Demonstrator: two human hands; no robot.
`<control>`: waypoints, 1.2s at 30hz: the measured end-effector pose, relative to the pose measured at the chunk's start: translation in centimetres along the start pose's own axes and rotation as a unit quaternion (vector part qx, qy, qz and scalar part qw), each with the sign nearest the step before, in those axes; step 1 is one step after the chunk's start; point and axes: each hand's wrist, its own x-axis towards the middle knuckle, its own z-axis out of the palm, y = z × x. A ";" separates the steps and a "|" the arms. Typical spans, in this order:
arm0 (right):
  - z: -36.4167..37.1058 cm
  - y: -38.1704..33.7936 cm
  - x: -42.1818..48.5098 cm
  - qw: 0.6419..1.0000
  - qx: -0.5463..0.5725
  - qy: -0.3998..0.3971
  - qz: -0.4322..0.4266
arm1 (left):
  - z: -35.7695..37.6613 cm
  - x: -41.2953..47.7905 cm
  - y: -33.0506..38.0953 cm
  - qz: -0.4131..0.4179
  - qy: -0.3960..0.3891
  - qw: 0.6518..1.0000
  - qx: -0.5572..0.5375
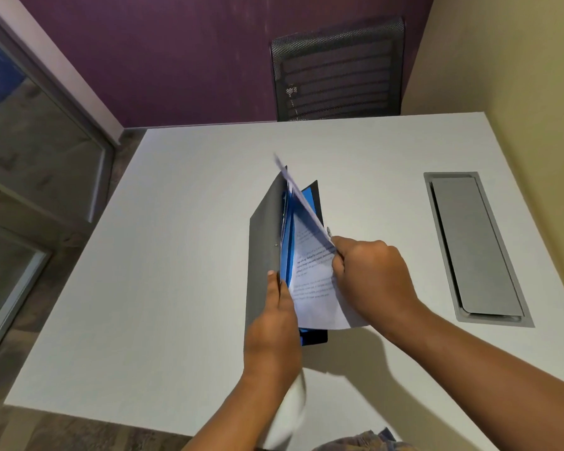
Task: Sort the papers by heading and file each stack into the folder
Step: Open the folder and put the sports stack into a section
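By the near edge of the tabletop [176, 255], a blurred white sheet [293, 408] shows under your left forearm. Just beyond, near the tabletop's middle, your left hand [274, 323] grips the grey cover of the folder [262, 242], holding it open. Your right hand [372, 275], just beside, pinches the papers [310, 288], which slant into the folder's blue inside. A mesh chair [336, 70] stands past the far edge.

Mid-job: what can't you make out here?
Heading on the printed white sheets: head view, text too small, blurred, covered by the right hand.
Contents of the grey folder with blue dividers: hidden by its raised cover and the sheets.
Loose white paper at the near edge of the white table: motion-blurred.
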 end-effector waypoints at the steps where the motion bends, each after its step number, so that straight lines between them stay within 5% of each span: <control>1: 0.0 -0.4 -0.1 1.000 -0.006 0.001 -0.010 | -0.1 0.0 0.0 0.004 0.004 1.000 0.015; 4: -0.1 -1.2 0.0 0.999 -0.018 0.009 -0.025 | 0.0 0.1 -0.4 0.019 0.045 0.999 0.017; 9: -0.9 -1.7 0.3 0.998 -0.061 0.020 -0.013 | -1.1 0.2 -0.6 -0.061 -0.033 0.998 -0.005; 14: -1.3 -2.3 0.2 0.998 -0.058 0.029 -0.003 | -2.0 0.3 -0.9 -0.012 -0.020 0.995 0.092; 18: -0.4 -2.7 0.0 0.992 0.091 -0.032 0.078 | -1.4 0.6 -1.0 -0.002 -0.034 0.995 0.092; 21: 0.5 -1.9 0.2 0.951 0.224 -0.117 0.177 | -1.0 0.8 -1.0 -0.002 -0.038 0.998 0.059; 29: -0.3 -0.4 1.7 0.939 0.139 -0.249 0.191 | -0.8 0.1 -1.6 -0.008 0.001 1.000 -0.015; 36: 0.9 -1.6 2.6 0.915 0.227 -0.260 0.207 | -1.0 0.1 -2.2 0.002 0.034 0.997 -0.070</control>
